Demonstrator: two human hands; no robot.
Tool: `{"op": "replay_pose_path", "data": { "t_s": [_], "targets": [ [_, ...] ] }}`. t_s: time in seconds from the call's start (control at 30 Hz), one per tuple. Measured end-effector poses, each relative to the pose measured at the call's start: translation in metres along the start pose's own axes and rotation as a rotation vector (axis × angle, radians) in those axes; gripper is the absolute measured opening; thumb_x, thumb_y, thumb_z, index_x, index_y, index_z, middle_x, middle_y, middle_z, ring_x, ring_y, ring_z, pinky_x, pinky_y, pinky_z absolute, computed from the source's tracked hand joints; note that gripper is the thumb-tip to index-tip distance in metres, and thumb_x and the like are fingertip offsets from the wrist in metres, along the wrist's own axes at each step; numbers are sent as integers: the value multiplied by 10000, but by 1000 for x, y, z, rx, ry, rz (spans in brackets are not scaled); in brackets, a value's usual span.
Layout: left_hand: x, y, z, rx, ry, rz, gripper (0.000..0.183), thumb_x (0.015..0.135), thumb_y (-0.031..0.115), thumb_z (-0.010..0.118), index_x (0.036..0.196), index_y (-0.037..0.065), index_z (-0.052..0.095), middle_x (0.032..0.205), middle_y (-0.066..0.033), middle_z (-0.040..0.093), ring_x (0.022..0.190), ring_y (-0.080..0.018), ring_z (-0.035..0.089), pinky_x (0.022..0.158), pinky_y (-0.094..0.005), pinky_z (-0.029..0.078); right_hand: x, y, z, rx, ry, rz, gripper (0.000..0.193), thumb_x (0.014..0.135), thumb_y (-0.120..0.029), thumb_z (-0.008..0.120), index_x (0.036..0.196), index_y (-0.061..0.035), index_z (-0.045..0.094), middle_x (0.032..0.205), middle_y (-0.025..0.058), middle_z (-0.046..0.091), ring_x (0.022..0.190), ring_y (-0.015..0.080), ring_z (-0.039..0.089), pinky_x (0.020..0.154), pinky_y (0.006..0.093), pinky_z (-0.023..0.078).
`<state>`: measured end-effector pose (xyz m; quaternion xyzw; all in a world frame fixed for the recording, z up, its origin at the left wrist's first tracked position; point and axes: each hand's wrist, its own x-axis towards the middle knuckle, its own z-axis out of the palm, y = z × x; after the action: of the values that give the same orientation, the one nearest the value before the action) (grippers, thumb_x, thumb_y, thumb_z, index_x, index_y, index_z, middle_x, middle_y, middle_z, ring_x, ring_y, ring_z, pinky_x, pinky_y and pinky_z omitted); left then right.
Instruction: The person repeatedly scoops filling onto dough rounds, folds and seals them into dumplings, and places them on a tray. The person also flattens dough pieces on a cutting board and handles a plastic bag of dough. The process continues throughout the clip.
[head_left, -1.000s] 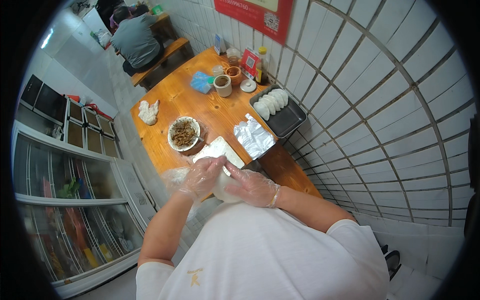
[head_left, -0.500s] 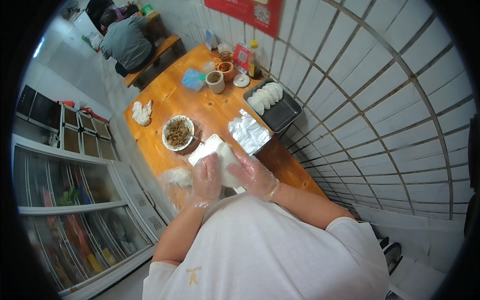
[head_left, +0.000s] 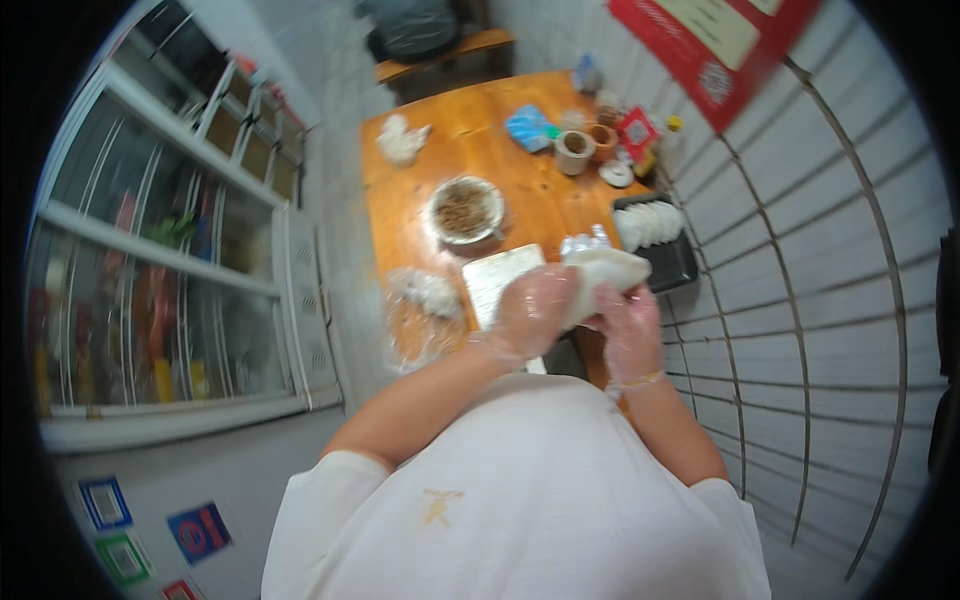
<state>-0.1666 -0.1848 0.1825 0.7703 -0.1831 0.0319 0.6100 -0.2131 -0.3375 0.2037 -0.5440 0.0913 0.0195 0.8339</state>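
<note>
Both my hands wear clear plastic gloves and hold a large white folded dumpling (head_left: 606,268). My left hand (head_left: 538,312) is closed at its left end. My right hand (head_left: 630,328) grips it from below and the right, its fingers curled under the dough. The dumpling is raised above the table, left of a black tray (head_left: 672,268). In that tray several white dumplings (head_left: 648,222) lie in a row. A white rectangular board (head_left: 492,280) lies partly behind my left hand. Beyond it stands a white bowl (head_left: 466,210) of brown minced filling.
A clear plastic bag with white dough (head_left: 428,300) lies left of the board. Farther off on the wooden table (head_left: 400,215) are crumpled white cloth or paper (head_left: 402,140), a blue packet (head_left: 530,128) and condiment pots (head_left: 574,152). A tiled wall runs along the right; a glass-door fridge (head_left: 165,250) stands left.
My view has turned, so the table sits farther right. My hands have moved right with the dumpling, off the white board toward the black tray.
</note>
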Motion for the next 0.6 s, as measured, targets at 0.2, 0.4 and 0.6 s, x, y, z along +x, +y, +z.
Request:
{"op": "replay_pose_path", "data": {
  "t_s": [0.2, 0.4, 0.6],
  "targets": [
    [15, -3, -7, -108, 95, 157, 513, 1074, 427, 415, 872, 2, 619, 714, -190, 571, 658, -398, 532, 645, -446, 457, 8, -12, 12, 137, 80, -11, 519, 951, -173, 705, 1387, 9, 489, 1271, 107, 624, 1112, 177, 648, 859, 316, 596],
    [28, 24, -8, -411, 64, -223, 590, 1067, 532, 420, 913, 0, 621, 732, -57, 556, 673, -145, 506, 642, -324, 440, 9, -6, 21, -39, 39, -364, 419, 949, -131, 714, 1309, 19, 560, 1237, 88, 643, 1143, 176, 616, 1027, 336, 487],
    [19, 26, 1, -491, 12, -63, 582, 1059, 526, 458, 1047, -21, 656, 880, -48, 654, 783, -118, 573, 680, -333, 494, -4, -11, 21, 293, -42, -201, 541, 999, -254, 662, 1423, 9, 454, 1349, 90, 570, 1255, 171, 540, 1090, 328, 418]
  ]
}}
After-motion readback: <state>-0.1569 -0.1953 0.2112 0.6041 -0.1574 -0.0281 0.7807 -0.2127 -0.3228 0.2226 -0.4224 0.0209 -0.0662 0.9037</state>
